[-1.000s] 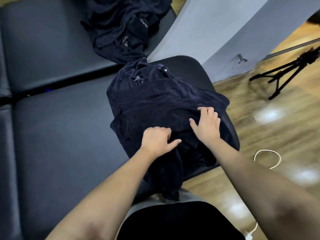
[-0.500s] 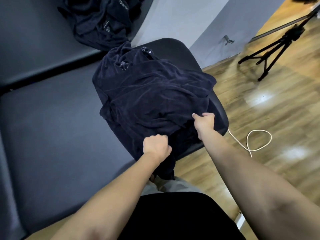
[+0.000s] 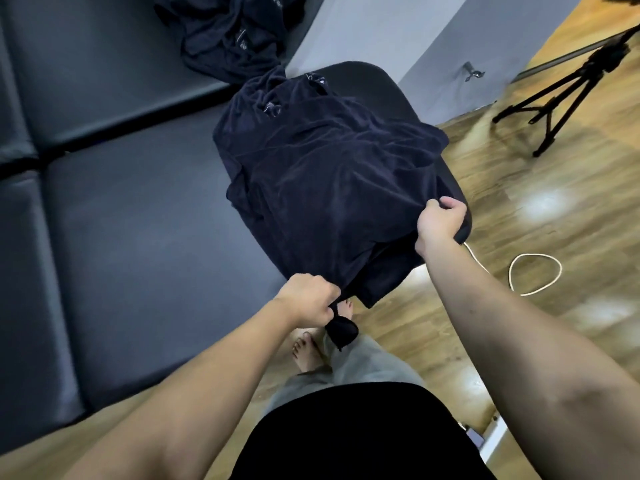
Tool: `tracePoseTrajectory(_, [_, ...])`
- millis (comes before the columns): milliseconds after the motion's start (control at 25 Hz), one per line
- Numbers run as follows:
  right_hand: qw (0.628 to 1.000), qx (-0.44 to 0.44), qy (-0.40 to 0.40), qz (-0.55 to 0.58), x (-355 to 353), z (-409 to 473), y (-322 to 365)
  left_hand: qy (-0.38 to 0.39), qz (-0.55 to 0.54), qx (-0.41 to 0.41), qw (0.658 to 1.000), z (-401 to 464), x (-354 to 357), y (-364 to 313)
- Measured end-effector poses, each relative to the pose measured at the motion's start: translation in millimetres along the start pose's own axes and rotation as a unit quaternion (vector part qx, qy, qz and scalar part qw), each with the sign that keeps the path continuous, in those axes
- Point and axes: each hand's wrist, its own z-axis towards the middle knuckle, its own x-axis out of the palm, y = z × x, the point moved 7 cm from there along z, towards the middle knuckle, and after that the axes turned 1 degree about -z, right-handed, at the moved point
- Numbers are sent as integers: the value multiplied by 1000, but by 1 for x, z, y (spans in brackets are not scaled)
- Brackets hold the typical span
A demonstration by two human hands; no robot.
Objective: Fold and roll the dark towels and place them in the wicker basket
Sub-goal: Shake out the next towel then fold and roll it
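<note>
- Your left hand (image 3: 309,299) grips the dark towel's (image 3: 329,178) near corner in a fist.
- Your right hand (image 3: 440,221) pinches its near right edge.
- The towel drapes over the black padded seat's (image 3: 377,81) right end.
- More dark towels (image 3: 232,36) lie heaped far behind.

The person wears a black top (image 3: 349,434) and loose grey trousers (image 3: 360,362), with both forearms bare of sleeves and the feet (image 3: 306,351) bare.

Dark towel (image 3: 329,181) in left hand (image 3: 308,299) and right hand (image 3: 440,221)
</note>
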Motion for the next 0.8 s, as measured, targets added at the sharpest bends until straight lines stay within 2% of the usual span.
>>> tracePoseTrajectory(160, [999, 37, 24, 13, -9, 9, -5, -9, -23, -9, 1000, -5, 4, -1])
tracePoseTrajectory(280, [990, 91, 101, -40, -2, 13, -15, -35, -94, -37, 994, -5, 9, 2])
tracePoseTrajectory(400, [977, 124, 147, -94, 10, 23, -17, -135, -151, -122, 972, 3, -8, 13])
tracePoseTrajectory(520, [974, 137, 152, -93, 17, 44, -7, -286, -132, -180, 932, 19, -44, 21])
tracePoseTrajectory(600, [977, 131, 138, -96, 19, 55, 6, -338, -118, -225, 906, 38, -67, 28])
tracePoseTrajectory(720, [974, 72, 142, -159, 31, 77, 27, -307, -209, -305, 877, 64, -80, 47])
tracePoseTrajectory(800, [968, 98, 174, -150, 44, 81, 33, -256, -237, -321, 881, 78, -77, 52])
